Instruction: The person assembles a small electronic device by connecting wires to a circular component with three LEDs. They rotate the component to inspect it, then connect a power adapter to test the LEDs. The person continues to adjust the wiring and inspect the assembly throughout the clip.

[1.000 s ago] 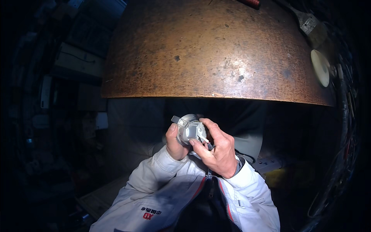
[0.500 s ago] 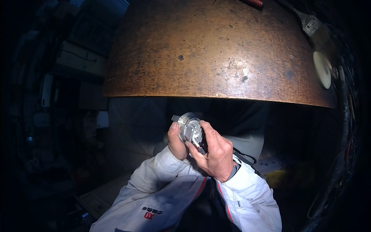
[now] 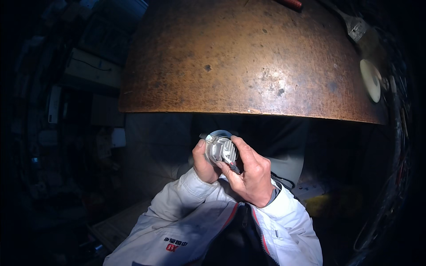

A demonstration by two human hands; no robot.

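Just in front of my chest, below the table's near edge, I hold a small round silver downlight (image 3: 226, 150) in both hands. Its finned metal back faces up, and a spring clip (image 3: 208, 138) shows on its left side. My left hand (image 3: 203, 165) grips the rim from the left, thumb up; its other fingers are hidden beneath. From the right, my right hand (image 3: 254, 174) is closed on the finned body, with the forefinger at the far side and the thumb at the near side. A short dark cable (image 3: 234, 168) comes out beside that thumb.
A worn brown wooden table (image 3: 230, 66) spans the view ahead. Along its right side lie a paintbrush (image 3: 356, 29) and a pale round disc (image 3: 370, 80); a red handle (image 3: 290, 4) is at the far edge. Dark shelves and clutter stand at left.
The downlight has turned slightly in my hands, so its fins face up more fully. My right hand has shifted a little to the right with it.
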